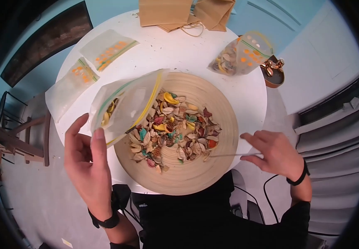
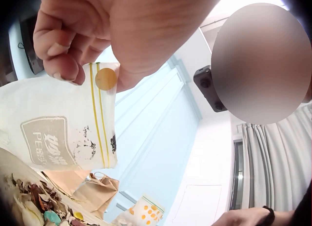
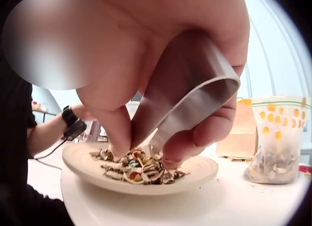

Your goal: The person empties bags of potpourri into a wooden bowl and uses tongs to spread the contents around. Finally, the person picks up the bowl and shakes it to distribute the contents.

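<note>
My left hand (image 1: pixel 88 166) pinches the edge of a translucent zip bag (image 2: pixel 58 104), with thumb and fingers at its zip end. The bag tilts over the left side of a round wooden plate (image 1: pixel 183 182), and its mouth gapes. A few yellow and brown pieces show inside it. Dried potpourri (image 1: pixel 187 137) of petals, cones and green and red bits lies spread on the plate. At the plate's right, my right hand (image 1: pixel 277 151) holds metal tongs (image 3: pixel 200 104) between thumb and fingers. Their tips point left at the potpourri's near right edge.
Two flat zip bags with orange spots (image 1: pixel 109 50) (image 1: pixel 73 85) lie at the table's left. A filled zip bag (image 1: pixel 241 54) stands back right, near a dark dish with copper-coloured pieces (image 1: pixel 274 70). Brown paper bags (image 1: pixel 165 12) stand at the white table's (image 1: pixel 154 50) far edge.
</note>
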A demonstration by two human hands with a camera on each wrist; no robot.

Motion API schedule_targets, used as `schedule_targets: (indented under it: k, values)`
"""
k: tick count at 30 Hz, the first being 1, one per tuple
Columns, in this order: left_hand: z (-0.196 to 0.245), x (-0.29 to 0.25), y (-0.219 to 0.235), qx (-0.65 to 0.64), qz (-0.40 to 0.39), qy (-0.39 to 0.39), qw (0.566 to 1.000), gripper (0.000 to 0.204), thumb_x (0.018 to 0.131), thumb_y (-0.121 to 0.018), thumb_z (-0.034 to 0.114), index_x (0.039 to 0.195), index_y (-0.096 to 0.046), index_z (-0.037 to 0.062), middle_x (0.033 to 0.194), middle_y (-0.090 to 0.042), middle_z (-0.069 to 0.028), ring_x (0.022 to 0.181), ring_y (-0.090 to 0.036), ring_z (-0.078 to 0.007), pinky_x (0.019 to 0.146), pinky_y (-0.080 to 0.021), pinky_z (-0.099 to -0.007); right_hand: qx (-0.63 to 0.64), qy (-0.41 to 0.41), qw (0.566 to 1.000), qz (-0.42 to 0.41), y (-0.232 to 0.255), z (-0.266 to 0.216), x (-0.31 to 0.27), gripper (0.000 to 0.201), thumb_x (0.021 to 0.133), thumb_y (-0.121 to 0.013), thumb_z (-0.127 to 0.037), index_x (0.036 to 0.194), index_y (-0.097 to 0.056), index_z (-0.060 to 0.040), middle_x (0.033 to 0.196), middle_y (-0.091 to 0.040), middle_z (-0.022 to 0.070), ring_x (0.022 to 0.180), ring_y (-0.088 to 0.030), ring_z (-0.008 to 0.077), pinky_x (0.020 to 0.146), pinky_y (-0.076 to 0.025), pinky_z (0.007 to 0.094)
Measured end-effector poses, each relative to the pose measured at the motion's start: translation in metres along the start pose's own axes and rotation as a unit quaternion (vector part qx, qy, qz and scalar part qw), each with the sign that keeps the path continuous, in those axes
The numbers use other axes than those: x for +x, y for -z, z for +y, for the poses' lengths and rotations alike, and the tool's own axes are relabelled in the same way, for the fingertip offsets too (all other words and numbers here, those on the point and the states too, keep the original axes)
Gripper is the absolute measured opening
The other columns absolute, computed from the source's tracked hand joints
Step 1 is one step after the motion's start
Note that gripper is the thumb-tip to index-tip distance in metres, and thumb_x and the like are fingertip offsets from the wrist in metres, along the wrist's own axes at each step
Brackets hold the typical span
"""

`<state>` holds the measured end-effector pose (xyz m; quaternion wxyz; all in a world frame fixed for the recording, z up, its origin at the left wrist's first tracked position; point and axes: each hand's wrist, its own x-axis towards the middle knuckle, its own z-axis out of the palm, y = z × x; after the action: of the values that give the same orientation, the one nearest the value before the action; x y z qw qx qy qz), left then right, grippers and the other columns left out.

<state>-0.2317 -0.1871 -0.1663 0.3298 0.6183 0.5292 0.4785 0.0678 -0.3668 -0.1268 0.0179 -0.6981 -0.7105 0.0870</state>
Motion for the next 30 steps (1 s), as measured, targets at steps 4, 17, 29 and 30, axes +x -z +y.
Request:
schedule_targets:
  k: [4, 17, 29, 30]
  values:
    - [-0.005, 0.002, -0.002, 0.010, 0.017, -0.026, 0.999, 0.032, 0.101, -0.063, 0.020, 0.128, -0.063, 0.0019, 0.065, -0.047, 0.0045, 0.055, -0.041, -0.0031, 0.049, -0.033, -0.0213, -0.062, 0.082, 0.995, 0.007, -0.017, -0.006, 0.002, 0.052, 0.079, -0.079, -0.029, 0.121, -0.061, -0.0021, 0.082, -0.056, 0.0060, 0.077, -0.063, 0.0233, 0.063, -0.050, 0.0365]
    - [0.000, -0.001, -0.003, 0.014, 0.020, -0.003, 1.000, 0.035, 0.099, -0.066, 0.020, 0.129, -0.064, 0.0021, 0.070, -0.047, 0.0042, 0.057, -0.041, -0.0021, 0.050, -0.031, -0.0200, 0.004, -0.051, 0.996, 0.072, -0.028, 0.022, 0.030, 0.044, 0.088, -0.075, -0.033, 0.117, -0.064, -0.0012, 0.082, -0.065, 0.0123, 0.073, -0.067, 0.0331, 0.065, -0.053, 0.0412]
    - [-0.001, -0.002, -0.001, 0.017, 0.016, -0.007, 1.000, 0.034, 0.098, -0.067, 0.019, 0.127, -0.064, 0.0016, 0.070, -0.048, 0.0044, 0.057, -0.041, -0.0020, 0.050, -0.030, -0.0197, 0.023, -0.047, 0.998, 0.036, -0.030, 0.003, 0.048, 0.037, 0.093, -0.069, -0.035, 0.108, -0.064, -0.0011, 0.082, -0.069, 0.0137, 0.076, -0.068, 0.0342, 0.065, -0.053, 0.0440]
    - [-0.001, -0.003, 0.000, 0.023, 0.012, -0.007, 1.000, 0.034, 0.098, -0.067, 0.018, 0.127, -0.065, 0.0014, 0.070, -0.047, 0.0045, 0.057, -0.040, -0.0020, 0.050, -0.030, -0.0198, 0.030, -0.029, 0.998, 0.048, -0.033, 0.003, 0.049, 0.036, 0.094, -0.068, -0.035, 0.108, -0.064, -0.0021, 0.081, -0.069, 0.0128, 0.076, -0.068, 0.0338, 0.065, -0.052, 0.0440]
